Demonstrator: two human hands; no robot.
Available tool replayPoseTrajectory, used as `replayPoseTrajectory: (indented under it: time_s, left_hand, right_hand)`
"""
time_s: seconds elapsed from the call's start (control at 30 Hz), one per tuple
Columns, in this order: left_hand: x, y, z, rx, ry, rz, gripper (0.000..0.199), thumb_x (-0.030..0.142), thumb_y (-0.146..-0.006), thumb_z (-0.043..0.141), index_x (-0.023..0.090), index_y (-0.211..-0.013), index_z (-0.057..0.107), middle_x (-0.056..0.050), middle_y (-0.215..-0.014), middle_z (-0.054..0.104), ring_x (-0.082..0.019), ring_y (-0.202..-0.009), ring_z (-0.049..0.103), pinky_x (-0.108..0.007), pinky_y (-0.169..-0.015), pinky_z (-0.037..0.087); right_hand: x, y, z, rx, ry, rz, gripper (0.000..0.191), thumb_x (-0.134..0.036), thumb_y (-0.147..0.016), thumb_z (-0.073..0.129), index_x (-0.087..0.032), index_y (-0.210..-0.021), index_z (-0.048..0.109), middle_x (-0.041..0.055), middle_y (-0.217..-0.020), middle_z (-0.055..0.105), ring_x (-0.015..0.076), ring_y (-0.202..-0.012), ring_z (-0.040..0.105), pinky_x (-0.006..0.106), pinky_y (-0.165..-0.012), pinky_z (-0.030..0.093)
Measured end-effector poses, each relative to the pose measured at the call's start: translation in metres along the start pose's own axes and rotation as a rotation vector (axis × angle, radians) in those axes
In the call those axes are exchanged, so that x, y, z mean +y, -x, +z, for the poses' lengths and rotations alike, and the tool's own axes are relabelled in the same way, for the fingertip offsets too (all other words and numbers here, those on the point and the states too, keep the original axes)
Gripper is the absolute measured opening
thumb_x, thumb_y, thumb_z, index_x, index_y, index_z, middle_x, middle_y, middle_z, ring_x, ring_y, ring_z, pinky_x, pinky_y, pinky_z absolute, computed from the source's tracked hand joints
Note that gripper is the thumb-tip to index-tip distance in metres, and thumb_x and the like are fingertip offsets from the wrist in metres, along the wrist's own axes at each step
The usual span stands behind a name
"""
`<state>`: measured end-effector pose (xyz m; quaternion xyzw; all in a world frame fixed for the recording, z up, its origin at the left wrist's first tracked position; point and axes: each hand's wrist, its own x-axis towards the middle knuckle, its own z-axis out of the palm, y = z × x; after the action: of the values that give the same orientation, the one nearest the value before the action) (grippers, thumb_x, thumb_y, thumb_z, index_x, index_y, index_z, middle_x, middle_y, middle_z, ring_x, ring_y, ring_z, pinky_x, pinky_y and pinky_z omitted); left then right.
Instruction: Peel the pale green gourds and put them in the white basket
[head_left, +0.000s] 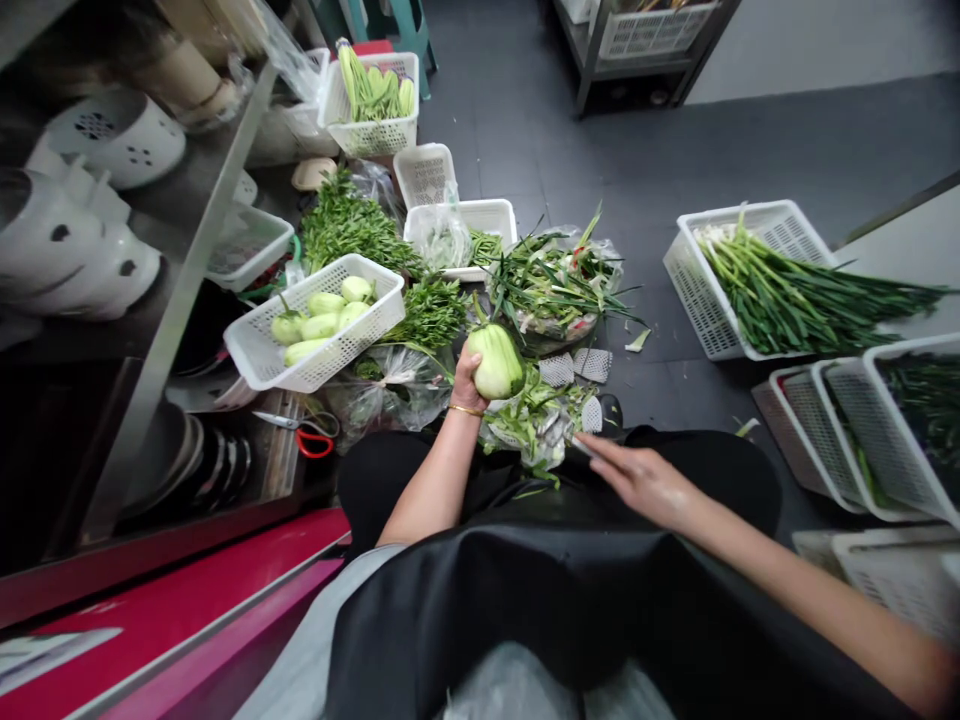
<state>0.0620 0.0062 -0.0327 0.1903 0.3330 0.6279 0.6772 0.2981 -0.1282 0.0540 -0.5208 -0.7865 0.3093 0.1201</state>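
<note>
A pale green, round vegetable (pixel 496 362) with darker stripes is held up by its side in my left hand (pixel 466 380), which wears a gold bangle. To the right and lower, my right hand (pixel 637 480) is closed round a slim, blurred tool (pixel 576 443), mostly hidden by the fingers. Green peelings (pixel 529 410) lie in a heap below the vegetable, between my knees. At the left, a white basket (pixel 326 368) holds several peeled, light green vegetables (pixel 321 325).
Leafy greens (pixel 352 225) and a bag of trimmings (pixel 559 285) lie ahead. Red-handled scissors (pixel 313 440) rest on the left. On the right are a basket of long green stalks (pixel 780 285) and stacked baskets (pixel 900 430). A metal shelf edge (pixel 187 290) runs along the left.
</note>
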Motion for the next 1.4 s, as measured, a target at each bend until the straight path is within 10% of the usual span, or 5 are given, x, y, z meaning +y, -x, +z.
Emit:
replayPoseTrajectory:
  time_s: [0.23,0.47,0.7,1.17,1.4]
  left_hand:
    - [0.0,0.003,0.007,-0.078,-0.032,0.077,0.056,0.039,-0.058,0.072,0.021,-0.109,0.058,-0.008,-0.108,0.065,-0.029,-0.103,0.062,-0.041,-0.09,0.048]
    - [0.0,-0.005,-0.007,0.012,-0.056,0.095,0.057,0.042,-0.057,0.072,0.021,-0.108,0.06,-0.007,-0.108,0.064,-0.027,-0.102,0.061,-0.038,-0.089,0.048]
    - [0.002,-0.004,-0.002,-0.026,-0.121,0.122,0.064,0.04,-0.054,0.076,0.023,-0.113,0.058,-0.006,-0.107,0.064,-0.026,-0.099,0.061,-0.037,-0.087,0.049]
    - [0.006,-0.002,0.002,-0.028,-0.011,0.031,0.061,0.042,-0.062,0.068,0.018,-0.118,0.058,-0.01,-0.11,0.067,-0.027,-0.105,0.062,-0.038,-0.092,0.048]
    - [0.009,-0.015,-0.012,0.2,0.026,0.014,0.058,0.045,-0.066,0.06,0.015,-0.116,0.059,-0.008,-0.099,0.07,-0.024,-0.097,0.065,-0.035,-0.086,0.05]
  right_hand:
    - [-0.035,-0.103,-0.028,0.236,0.021,-0.057,0.047,-0.025,-0.094,0.04,-0.017,-0.139,0.046,0.0076,-0.133,0.056,0.0225,-0.115,0.059,0.034,-0.099,0.047]
    - [0.003,-0.003,-0.004,-0.099,0.087,0.004,0.041,-0.029,-0.094,0.04,-0.019,-0.129,0.058,0.0072,-0.095,0.074,0.0226,-0.078,0.072,0.031,-0.069,0.058]
    - [-0.042,-0.102,-0.04,0.158,0.088,-0.045,0.046,-0.025,-0.093,0.041,-0.019,-0.139,0.047,0.007,-0.128,0.06,0.0244,-0.109,0.062,0.035,-0.093,0.051]
    - [-0.035,-0.116,-0.038,0.195,-0.002,-0.048,0.043,-0.023,-0.091,0.045,-0.02,-0.133,0.054,0.0037,-0.129,0.059,0.0202,-0.116,0.058,0.034,-0.101,0.046]
    - [0.009,-0.025,0.027,-0.052,-0.029,-0.013,0.039,-0.022,-0.09,0.046,-0.022,-0.126,0.061,0.0078,-0.106,0.071,0.0239,-0.086,0.071,0.035,-0.076,0.059]
